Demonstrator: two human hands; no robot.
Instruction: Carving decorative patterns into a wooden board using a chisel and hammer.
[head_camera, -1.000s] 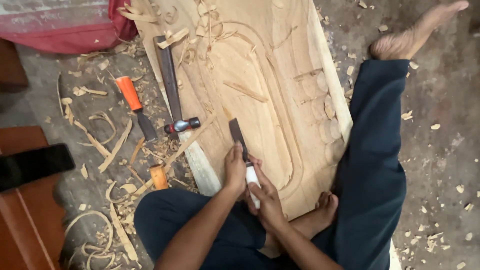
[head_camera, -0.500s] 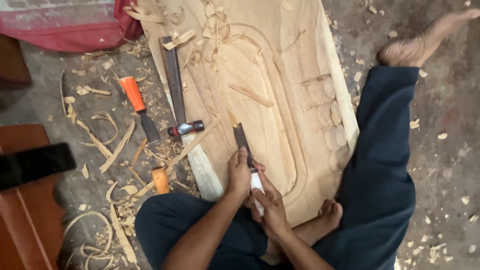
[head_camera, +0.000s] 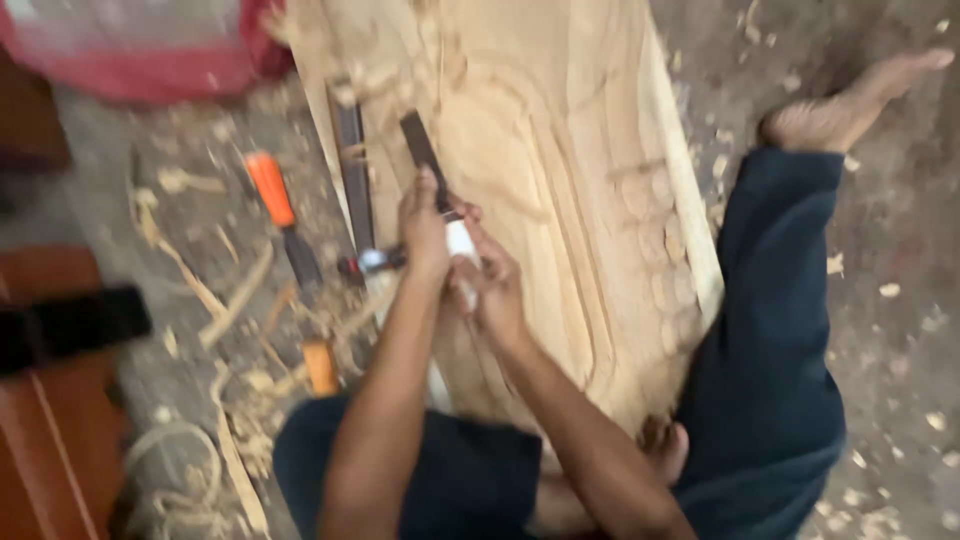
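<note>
Blurred frame, seen from above. No container clearly made out; red and pale bundle (head_camera: 140, 50) at upper left, contents not discernible. Counted: 1 big carved wooden panel (head_camera: 560, 200) running from top centre to lower centre; 1 chisel in hand (head_camera: 425, 155), dark blade pointing up-left on panel, pale handle below; 1 orange-handled chisel (head_camera: 282, 215) on floor, left of centre; 1 long dark flat tool (head_camera: 350, 170) along panel's left edge; 1 small orange stub (head_camera: 320, 365) lower left; many wood shavings (head_camera: 215, 300) across floor at left. Left hand (head_camera: 425, 235) clenched over chisel near blade; right hand (head_camera: 490, 285) wrapped round pale handle, touching left. 2 bare feet: one (head_camera: 850, 105) upper right, one (head_camera: 665, 445) under panel's lower end.
</note>
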